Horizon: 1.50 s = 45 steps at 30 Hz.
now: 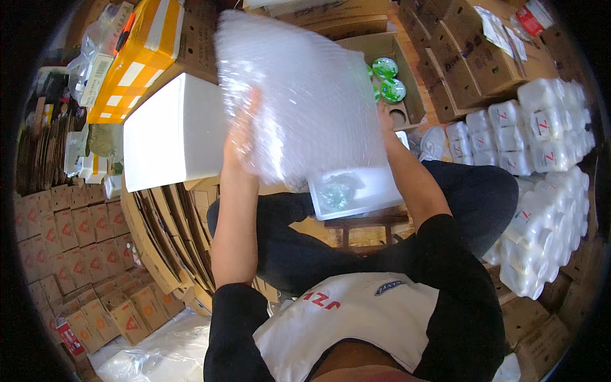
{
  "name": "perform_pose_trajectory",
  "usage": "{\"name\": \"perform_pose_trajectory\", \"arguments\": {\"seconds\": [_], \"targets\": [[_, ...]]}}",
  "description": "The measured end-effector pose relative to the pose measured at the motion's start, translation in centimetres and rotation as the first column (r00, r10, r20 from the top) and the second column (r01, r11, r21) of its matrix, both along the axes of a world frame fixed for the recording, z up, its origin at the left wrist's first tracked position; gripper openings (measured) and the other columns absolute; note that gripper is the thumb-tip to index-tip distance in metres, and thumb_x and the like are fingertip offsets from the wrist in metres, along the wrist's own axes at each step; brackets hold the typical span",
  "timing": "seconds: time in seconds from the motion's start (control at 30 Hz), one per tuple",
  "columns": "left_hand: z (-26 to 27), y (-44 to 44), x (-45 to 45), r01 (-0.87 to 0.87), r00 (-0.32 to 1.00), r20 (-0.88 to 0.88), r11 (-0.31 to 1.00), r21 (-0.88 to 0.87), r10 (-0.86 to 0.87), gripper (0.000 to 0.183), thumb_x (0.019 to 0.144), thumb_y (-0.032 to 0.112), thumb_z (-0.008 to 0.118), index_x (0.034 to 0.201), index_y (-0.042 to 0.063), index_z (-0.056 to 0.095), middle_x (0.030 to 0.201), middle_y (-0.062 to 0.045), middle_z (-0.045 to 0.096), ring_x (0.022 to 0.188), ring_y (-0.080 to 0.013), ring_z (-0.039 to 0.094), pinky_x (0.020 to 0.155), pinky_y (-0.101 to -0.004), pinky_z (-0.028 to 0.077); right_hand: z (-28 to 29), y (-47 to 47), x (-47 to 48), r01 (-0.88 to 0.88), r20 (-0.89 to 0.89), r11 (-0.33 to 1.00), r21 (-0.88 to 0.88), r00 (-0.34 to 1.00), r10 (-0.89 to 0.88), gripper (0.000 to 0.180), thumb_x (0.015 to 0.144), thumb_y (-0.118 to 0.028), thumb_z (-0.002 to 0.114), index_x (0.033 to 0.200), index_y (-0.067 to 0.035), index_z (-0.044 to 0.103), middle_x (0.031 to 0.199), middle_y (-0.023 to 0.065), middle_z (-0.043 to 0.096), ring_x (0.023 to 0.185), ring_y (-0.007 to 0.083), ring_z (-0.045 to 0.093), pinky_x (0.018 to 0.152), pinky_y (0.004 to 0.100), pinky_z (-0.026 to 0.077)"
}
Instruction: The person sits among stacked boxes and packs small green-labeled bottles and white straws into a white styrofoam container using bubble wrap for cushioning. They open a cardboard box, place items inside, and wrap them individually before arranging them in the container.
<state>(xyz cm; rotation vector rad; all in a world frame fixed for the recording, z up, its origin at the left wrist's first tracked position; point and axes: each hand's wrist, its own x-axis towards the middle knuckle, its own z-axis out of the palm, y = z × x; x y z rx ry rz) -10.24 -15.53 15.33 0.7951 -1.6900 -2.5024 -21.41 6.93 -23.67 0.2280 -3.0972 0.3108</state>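
A large sheet of clear bubble wrap (305,95) is spread upright in front of me. My left hand (246,129) grips its left side, partly seen through the shiny film. At its right edge is my right hand (385,117), mostly hidden; its fingers cannot be made out well. Below the sheet, a white foam box (355,212) rests tilted on a small wooden stool (367,229). A clear, greenish wrapped bundle (335,192) lies inside the box at its left. Behind my right hand, green-and-white lidded cups (393,90) sit in an open cardboard box (414,86).
A white foam block or box (176,133) stands at left above flattened cardboard (162,229), beside a carton with yellow tape (138,62). Packs of clear plastic jars (530,229) are stacked at right. Cartons (477,52) stand at upper right, and small boxes (71,229) line the left.
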Motion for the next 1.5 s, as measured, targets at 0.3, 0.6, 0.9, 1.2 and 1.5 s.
{"name": "perform_pose_trajectory", "arguments": {"seconds": [0.3, 0.6, 0.9, 1.2, 1.5], "targets": [[-1.8, -3.2, 1.9, -0.020, 0.920, -0.287, 0.697, -0.717, -0.268, 0.019, 0.077, 0.002, 0.072, 0.095, 0.002, 0.069, 0.089, -0.009, 0.070, 0.080, -0.0267, 0.067, 0.072, -0.0360, 0.053, 1.5, -0.5, 1.5, 0.065, 0.164, 0.988, -0.139, 0.986, -0.042, 0.068, 0.068, -0.018, 0.083, 0.127, -0.012, 0.052, 0.144, 0.0214, 0.037, 0.127, 0.0452, 0.041, 0.106, 0.0535, 0.037], [-1.8, -3.3, 1.4, -0.275, 0.949, -0.270, -0.004, -0.962, -0.163, 0.029, 0.072, 0.008, 0.071, 0.102, 0.008, 0.068, 0.094, -0.013, 0.064, 0.083, -0.0370, 0.064, 0.072, -0.0463, 0.051, 25.2, -1.9, 10.1, -0.088, -0.012, -0.126, -0.988, 0.860, -0.510, 0.046, 0.089, -0.014, 0.065, 0.128, -0.005, 0.043, 0.131, 0.0129, 0.050, 0.119, 0.0313, 0.053, 0.098, 0.0442, 0.047], [-0.8, -1.2, 4.6, -0.402, 0.844, -0.528, 0.540, -0.739, -0.094, 0.022, 0.077, 0.007, 0.067, 0.098, 0.003, 0.068, 0.090, -0.015, 0.063, 0.084, -0.0371, 0.063, 0.075, -0.0418, 0.050, 37.6, -3.3, 19.1, -0.744, -0.849, 0.509, -0.433, 0.526, 0.046, 0.051, 0.069, -0.011, 0.078, 0.117, -0.015, 0.064, 0.140, 0.0205, 0.047, 0.125, 0.0397, 0.049, 0.103, 0.0484, 0.044], [-1.3, 6.9, 14.9, -0.109, 0.769, -0.403, 0.520, -0.847, -0.496, 0.037, 0.069, 0.004, 0.071, 0.106, 0.000, 0.065, 0.101, -0.019, 0.069, 0.093, -0.0356, 0.069, 0.080, -0.0391, 0.054, 33.6, -2.6, 17.0, -0.003, 0.069, 0.573, -0.819, 0.992, 0.104, 0.063, 0.070, -0.017, 0.084, 0.127, -0.004, 0.060, 0.133, 0.0210, 0.057, 0.120, 0.0330, 0.057, 0.104, 0.0411, 0.045], [-5.8, 4.6, 22.1, 0.275, 0.794, -0.330, 0.785, -0.555, -0.511, 0.041, 0.070, 0.008, 0.087, 0.104, 0.000, 0.066, 0.094, -0.002, 0.069, 0.084, -0.0157, 0.067, 0.078, -0.0319, 0.055, 41.5, 3.4, 15.8, -0.218, -0.318, 0.561, -0.799, 0.944, -0.086, 0.078, 0.077, -0.025, 0.085, 0.141, 0.000, 0.047, 0.130, 0.0183, 0.061, 0.118, 0.0258, 0.059, 0.104, 0.0370, 0.046]]}}
